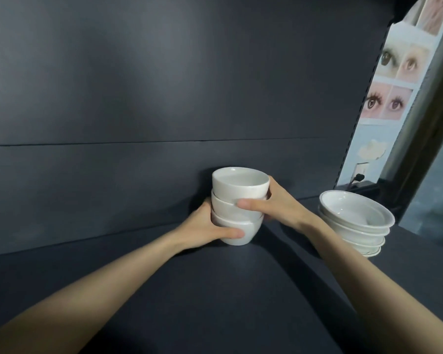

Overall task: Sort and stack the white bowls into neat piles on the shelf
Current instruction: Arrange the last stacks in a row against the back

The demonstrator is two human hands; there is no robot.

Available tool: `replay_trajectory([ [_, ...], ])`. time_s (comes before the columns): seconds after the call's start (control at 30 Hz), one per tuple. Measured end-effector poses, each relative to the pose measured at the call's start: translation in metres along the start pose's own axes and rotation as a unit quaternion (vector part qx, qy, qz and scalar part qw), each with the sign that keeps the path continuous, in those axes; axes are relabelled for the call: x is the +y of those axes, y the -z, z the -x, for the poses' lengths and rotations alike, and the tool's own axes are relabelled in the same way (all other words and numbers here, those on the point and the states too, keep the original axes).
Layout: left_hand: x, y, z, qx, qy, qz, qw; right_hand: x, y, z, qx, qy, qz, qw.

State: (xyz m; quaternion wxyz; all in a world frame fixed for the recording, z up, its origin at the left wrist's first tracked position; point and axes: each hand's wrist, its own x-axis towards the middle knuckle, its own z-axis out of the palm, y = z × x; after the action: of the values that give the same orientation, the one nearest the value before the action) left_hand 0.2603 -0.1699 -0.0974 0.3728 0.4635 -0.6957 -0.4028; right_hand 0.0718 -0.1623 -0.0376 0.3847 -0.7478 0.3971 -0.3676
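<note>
**Both hands clasp the small-bowl stack**

The left hand (pixel 207 226) and right hand (pixel 276 204) hold a stack (pixel 241 186) of three deep white bowls from opposite sides. The left fingers (pixel 230 233) curl round the bottom bowl, thumb across its front. The right fingers (pixel 251 204) wrap the middle bowl, just under the top bowl's wall. The stack's foot is at the shelf (pixel 215 297) surface, but whether it rests there or hangs just above cannot be told. The middle bowl looks slightly tilted in its nest, so the stack is not yet true.

The bowls are probably glazed ceramic: stiff, smooth, slippery and easily chipped at the rims. Three together will have some weight. Nested bowls can slide on one another, so a low grip on the bottom bowl with a steadying hand higher up, as here, seems the safe hold.

Beyond the fingers the back panel (pixel 164 98) stands close behind the stack. To the right of the right hand, apart from it, sits a pile (pixel 356 218) of wider rimmed bowls near the shelf's right end. Left of the left hand and back toward the person the shelf stretches on, which looks the freer side for a shift.
</note>
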Motion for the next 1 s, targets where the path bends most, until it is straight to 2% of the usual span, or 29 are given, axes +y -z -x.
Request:
replay_trajectory([
  [0.2,0.006,0.002,0.003,0.039,-0.002,0.029,0.999,0.002,0.001,0.000,0.035,0.002,-0.011,0.999],
  [0.4,0.035,0.031,0.040,0.097,-0.013,0.037,0.995,-0.035,-0.013,-0.001,0.034,0.015,-0.031,0.999],
  [0.67,0.057,0.056,0.161,0.201,0.001,0.030,0.979,-0.089,-0.080,0.034,-0.052,0.068,-0.069,0.994],
  [1.0,0.068,0.093,0.362,0.334,0.062,-0.009,0.941,-0.171,-0.221,0.107,-0.165,0.113,-0.124,0.972],
])
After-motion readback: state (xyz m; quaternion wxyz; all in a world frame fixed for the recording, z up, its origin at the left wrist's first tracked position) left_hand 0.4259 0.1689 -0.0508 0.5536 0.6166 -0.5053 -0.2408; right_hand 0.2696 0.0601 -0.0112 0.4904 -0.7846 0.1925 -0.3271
